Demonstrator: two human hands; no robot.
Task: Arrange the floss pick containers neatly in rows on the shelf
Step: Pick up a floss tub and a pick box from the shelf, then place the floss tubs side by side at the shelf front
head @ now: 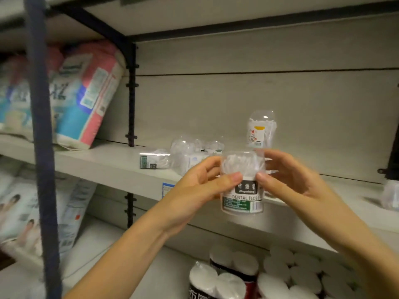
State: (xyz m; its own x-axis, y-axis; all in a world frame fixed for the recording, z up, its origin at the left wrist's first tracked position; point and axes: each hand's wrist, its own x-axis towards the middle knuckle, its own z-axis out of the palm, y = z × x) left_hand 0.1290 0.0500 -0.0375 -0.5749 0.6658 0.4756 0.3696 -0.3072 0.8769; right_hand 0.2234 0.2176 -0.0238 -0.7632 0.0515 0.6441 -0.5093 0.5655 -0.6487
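I hold a clear floss pick container with a black and green "DENTAL FLOSS" label upright in front of the grey shelf. My left hand grips its left side and my right hand grips its right side, thumbs on the front. Behind it, one container with a white and yellow label stands upright on the shelf. A heap of several clear containers lies to the left, and a flat floss pack lies beside the heap. Another clear container sits at the far right.
Pink and blue tissue packs lean at the left end of the shelf. A dark upright post crosses the near left. Paper roll packs fill the shelf below. A black bracket runs up the back panel.
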